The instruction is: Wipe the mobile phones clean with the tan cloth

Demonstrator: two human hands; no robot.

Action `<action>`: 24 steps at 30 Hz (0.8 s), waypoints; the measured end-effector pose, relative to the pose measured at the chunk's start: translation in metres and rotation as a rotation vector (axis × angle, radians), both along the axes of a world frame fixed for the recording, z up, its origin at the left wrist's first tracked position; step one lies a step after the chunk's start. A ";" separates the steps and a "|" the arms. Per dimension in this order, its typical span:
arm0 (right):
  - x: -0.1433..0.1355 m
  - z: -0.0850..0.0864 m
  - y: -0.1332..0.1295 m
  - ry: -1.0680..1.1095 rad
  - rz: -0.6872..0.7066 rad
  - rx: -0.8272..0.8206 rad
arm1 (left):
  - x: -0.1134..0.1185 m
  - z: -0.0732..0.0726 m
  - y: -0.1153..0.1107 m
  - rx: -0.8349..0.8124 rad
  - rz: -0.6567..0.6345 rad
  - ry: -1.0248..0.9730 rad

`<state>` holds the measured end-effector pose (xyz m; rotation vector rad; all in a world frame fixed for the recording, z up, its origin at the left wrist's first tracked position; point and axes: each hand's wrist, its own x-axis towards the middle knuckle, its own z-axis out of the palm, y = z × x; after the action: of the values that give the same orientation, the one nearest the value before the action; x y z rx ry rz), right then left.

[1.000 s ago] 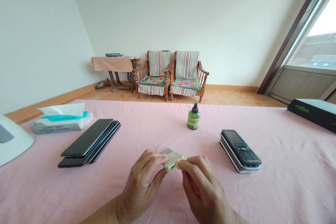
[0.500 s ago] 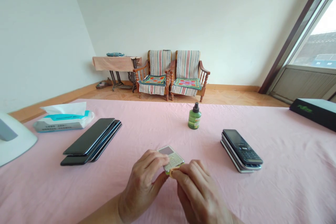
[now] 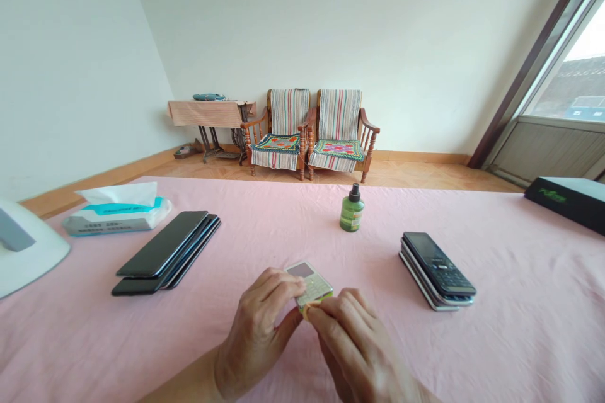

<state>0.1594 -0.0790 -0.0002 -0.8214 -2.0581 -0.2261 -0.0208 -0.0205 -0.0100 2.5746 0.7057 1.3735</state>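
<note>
Gripping small phone [image 3: 309,282] (pale green), both hands [image 3: 258,334]

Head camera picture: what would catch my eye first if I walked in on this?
Most likely the two hands at the bottom centre: the left hand grips a small pale keypad phone while the right hand presses a small tan bit against its near edge. Flanking them on the pink tablecloth lie a stack of dark smartphones to the left and a stack of keypad phones to the right.
</note>
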 end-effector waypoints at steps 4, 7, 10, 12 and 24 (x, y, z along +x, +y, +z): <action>0.002 0.001 0.000 0.006 -0.027 -0.018 | 0.000 0.000 0.000 -0.010 0.005 0.002; 0.002 0.001 0.000 -0.002 -0.045 -0.001 | -0.001 -0.001 -0.001 -0.015 -0.011 0.002; 0.001 0.000 0.000 -0.033 -0.021 0.021 | -0.002 -0.002 0.000 -0.017 -0.030 0.002; 0.000 -0.002 0.001 -0.022 -0.023 0.000 | -0.001 -0.003 0.000 -0.016 -0.028 -0.004; -0.001 -0.002 0.001 -0.004 -0.028 -0.028 | -0.001 -0.002 -0.001 -0.019 -0.029 -0.012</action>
<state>0.1584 -0.0780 -0.0022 -0.8678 -2.0593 -0.2146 -0.0223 -0.0215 -0.0117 2.5495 0.6741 1.3655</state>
